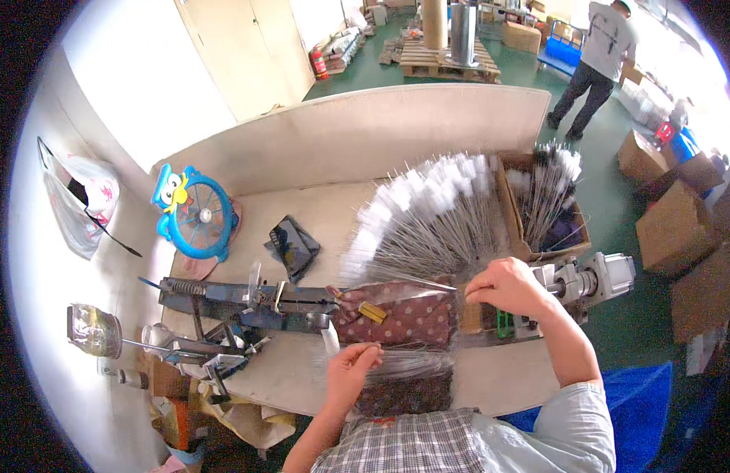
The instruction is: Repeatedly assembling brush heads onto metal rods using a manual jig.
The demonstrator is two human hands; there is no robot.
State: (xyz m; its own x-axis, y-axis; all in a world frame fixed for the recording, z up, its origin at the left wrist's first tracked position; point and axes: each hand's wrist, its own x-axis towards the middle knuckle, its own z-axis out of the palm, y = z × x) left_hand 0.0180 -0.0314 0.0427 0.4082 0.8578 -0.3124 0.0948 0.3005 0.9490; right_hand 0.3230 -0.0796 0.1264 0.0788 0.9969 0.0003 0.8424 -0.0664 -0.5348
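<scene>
My right hand (507, 289) is closed in a pinch on one end of a thin metal wire (416, 282), which stretches left above a brown dotted cloth (420, 311). My left hand (353, 372) is lower, its fingertips pressed together; whatever is in them cannot be made out. Beside it lies a bundle of thin wires (416, 363) across the cloth, and a small white cylinder (331, 340) stands just above its knuckles. A yellow block (372, 313) rests on the cloth. Beyond my hands, many white-bristled wire brushes (436, 205) lie fanned out.
A cardboard box (511, 206) holds more brushes. Metal clamping gear (246, 299) runs along the left, and a motor unit (605, 276) sits at right. A blue toy-shaped fan (199, 214) and a dark device (292, 246) stand farther back. A person (605, 55) stands beyond the panel.
</scene>
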